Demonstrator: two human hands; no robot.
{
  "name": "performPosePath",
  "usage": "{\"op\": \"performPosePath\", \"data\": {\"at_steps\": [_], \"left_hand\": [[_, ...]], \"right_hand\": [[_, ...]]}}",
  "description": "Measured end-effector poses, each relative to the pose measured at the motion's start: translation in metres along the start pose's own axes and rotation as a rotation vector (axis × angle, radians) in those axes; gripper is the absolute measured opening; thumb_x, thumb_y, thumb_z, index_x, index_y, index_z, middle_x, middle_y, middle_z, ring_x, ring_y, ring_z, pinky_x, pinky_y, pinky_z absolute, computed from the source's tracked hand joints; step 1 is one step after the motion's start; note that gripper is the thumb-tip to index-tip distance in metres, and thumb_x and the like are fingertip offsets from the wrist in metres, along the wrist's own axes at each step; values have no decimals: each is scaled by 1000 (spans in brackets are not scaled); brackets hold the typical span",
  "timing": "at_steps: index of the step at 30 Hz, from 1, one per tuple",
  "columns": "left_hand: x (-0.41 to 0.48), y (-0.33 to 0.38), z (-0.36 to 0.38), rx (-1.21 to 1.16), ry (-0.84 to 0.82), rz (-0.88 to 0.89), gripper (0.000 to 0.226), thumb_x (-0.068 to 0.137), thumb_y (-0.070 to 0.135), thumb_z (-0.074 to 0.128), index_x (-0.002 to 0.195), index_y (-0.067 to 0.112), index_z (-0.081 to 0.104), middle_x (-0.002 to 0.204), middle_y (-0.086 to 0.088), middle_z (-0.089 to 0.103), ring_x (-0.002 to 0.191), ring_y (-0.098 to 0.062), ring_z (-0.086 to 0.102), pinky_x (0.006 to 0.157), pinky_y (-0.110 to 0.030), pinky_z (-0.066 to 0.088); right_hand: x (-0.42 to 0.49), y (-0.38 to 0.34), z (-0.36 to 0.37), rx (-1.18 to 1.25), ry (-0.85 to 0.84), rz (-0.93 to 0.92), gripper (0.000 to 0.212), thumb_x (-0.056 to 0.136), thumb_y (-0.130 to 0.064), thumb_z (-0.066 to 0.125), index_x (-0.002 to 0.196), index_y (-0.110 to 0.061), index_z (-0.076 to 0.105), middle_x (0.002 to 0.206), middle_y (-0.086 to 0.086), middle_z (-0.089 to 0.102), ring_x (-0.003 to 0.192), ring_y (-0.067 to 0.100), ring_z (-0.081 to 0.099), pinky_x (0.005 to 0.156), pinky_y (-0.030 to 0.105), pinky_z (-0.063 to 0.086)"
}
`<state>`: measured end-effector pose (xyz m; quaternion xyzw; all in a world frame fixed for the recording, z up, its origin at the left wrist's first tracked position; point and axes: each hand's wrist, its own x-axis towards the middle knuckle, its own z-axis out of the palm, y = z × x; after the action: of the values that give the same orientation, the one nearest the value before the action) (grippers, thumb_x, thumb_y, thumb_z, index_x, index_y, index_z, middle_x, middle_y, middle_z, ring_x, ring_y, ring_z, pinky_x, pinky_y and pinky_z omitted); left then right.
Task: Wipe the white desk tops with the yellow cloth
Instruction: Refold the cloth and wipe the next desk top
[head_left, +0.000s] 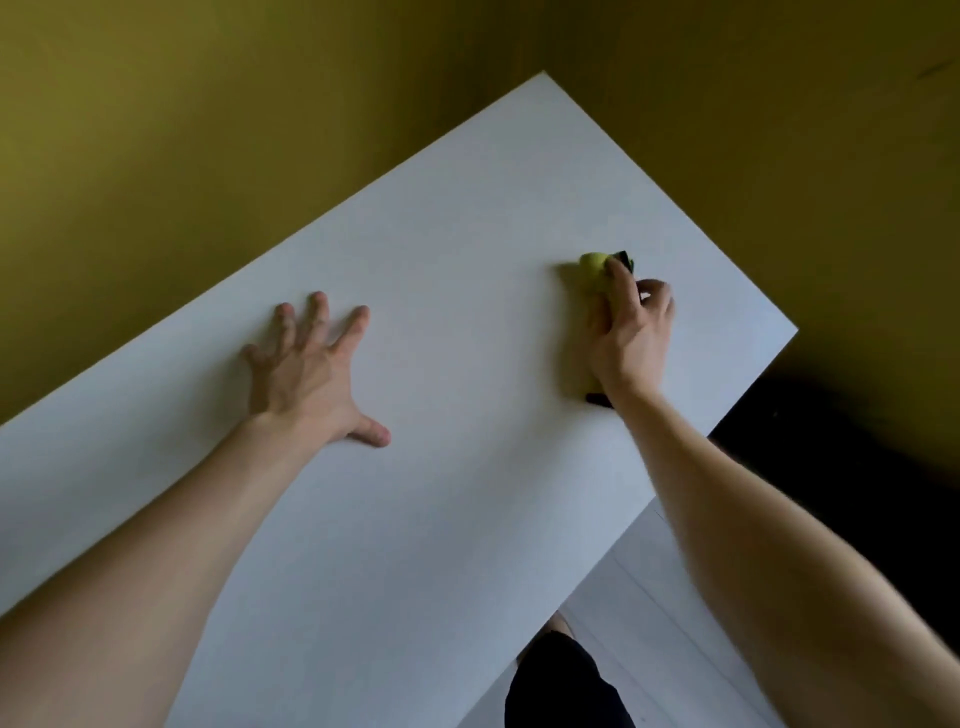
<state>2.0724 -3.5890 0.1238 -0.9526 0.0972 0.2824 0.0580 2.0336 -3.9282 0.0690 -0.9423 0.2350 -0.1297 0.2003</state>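
A person leans over a white counter, both bare forearms reaching forward from the bottom of the view. The left hand lies palm down on the surface with fingers spread wide and thumb splayed towards the body, probably to brace the person's weight while the other arm works. The right hand, well apart from it on the other side, grips the yellow cloth bunched beneath the palm, with the fingers curled round it and the forefinger lying along its top. This hold looks meant to press the cloth down for a wiping stroke. A yellow tip of cloth pokes out just past the fingertips. A dark patch shows there and again under the wrist; whether it belongs to the cloth is unclear. Beyond both hands stands an olive wall
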Motion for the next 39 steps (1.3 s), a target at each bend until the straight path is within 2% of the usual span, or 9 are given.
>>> {"op": "performPosePath", "data": {"at_steps": [3, 7, 11, 18, 23, 26, 29, 33, 39], "left_hand": [[1, 0, -1, -18, -4, 10, 168, 44, 89, 90, 169, 45, -13, 180, -5, -18, 167, -42, -7, 121, -71, 34], [1, -1, 0, -33, -3, 18, 170, 41, 88, 91, 170, 44, -10, 180, -6, -16, 167, -43, -6, 119, -74, 34], [1, 0, -1, -36, 16, 11, 167, 45, 87, 91, 169, 45, -13, 180, -6, -18, 167, -43, -8, 120, -73, 34], [-2, 3, -1, -58, 8, -21, 166, 48, 83, 93, 169, 45, -15, 180, -4, -22, 167, -42, -11, 124, -74, 27], [-8, 0, -3, -132, 12, -48, 161, 46, 79, 95, 171, 42, 2, 181, 5, -20, 169, -34, -10, 129, -68, 23], [-3, -6, -12, -276, 69, -74, 142, 49, 71, 99, 167, 41, 26, 182, 10, 5, 168, -25, 8, 128, -60, 32], [15, -11, -25, -341, 108, -192, 140, 52, 65, 102, 167, 38, 29, 178, 3, 18, 165, -27, 18, 124, -58, 37], [35, -11, -25, -410, -41, -560, 176, 41, 72, 102, 172, 33, -8, 181, -11, -17, 167, -40, -15, 129, -73, 16], [35, -15, -21, -448, -78, -606, 180, 36, 77, 101, 172, 31, -8, 182, -9, -16, 168, -40, -8, 130, -70, 21]], "right_hand": [[-53, -54, 13, 83, -88, -81, 56, 103, -11, 54, 156, -26, 54, 129, 16, 48, 120, 39, 49, 104, 49, 50], [-135, -100, 12, 135, -438, -663, 51, 106, -18, 63, 157, -25, 56, 135, 18, 54, 114, 40, 55, 96, 47, 53], [-68, -72, 13, 54, -571, -1048, 56, 104, -14, 54, 158, -28, 55, 142, 18, 54, 118, 38, 54, 101, 45, 48], [70, -83, 46, 47, -81, -182, 49, 105, -17, 51, 153, -25, 58, 135, 18, 48, 126, 40, 49, 91, 50, 57], [-42, -129, 46, 131, -574, -917, 53, 106, -20, 47, 159, -22, 53, 140, 21, 51, 119, 42, 53, 100, 52, 53], [11, -103, 52, 124, -637, -1338, 53, 105, -12, 59, 156, -25, 57, 142, 19, 55, 115, 40, 57, 98, 48, 52], [114, -84, 61, 35, -484, -1085, 51, 108, -18, 58, 157, -33, 55, 146, 17, 50, 125, 42, 52, 103, 54, 52], [159, -105, 80, 23, -152, -357, 54, 104, -15, 46, 156, -20, 55, 139, 26, 49, 124, 47, 49, 91, 61, 57], [4, -200, 97, 167, -630, -1102, 59, 99, -27, 49, 157, -18, 55, 136, 23, 54, 113, 42, 54, 93, 55, 55]]}}
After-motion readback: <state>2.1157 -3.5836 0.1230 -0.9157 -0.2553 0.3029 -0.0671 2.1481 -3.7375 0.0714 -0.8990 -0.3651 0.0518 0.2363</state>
